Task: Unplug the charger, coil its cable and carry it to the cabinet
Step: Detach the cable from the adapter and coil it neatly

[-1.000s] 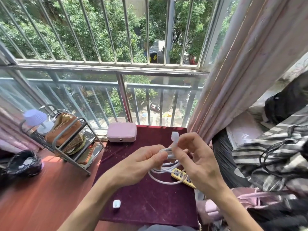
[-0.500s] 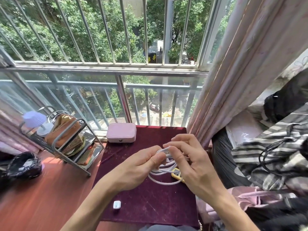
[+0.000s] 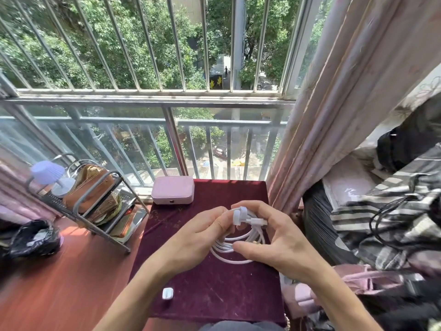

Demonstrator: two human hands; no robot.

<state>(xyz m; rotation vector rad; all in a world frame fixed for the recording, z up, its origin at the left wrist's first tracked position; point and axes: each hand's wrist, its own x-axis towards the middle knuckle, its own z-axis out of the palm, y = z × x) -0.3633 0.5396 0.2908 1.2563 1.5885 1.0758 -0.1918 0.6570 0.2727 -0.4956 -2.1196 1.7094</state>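
- Step in hand: coiling. The charger (image 3: 238,216) appears unplugged; no cabinet is in view.
- Left hand (image 3: 195,237) grip is closed on the charger. Right hand (image 3: 281,242) grip is closed around the cable (image 3: 235,247), whose loops hang between and below both grips, above the surface (image 3: 214,290).
- Next move: probably secure the loose end, then lift and carry.
- Count: one charger, one cable, roughly four loops.

Cable (image 3: 235,244) smooth white plastic; table cloth (image 3: 210,283) matt maroon velvet.
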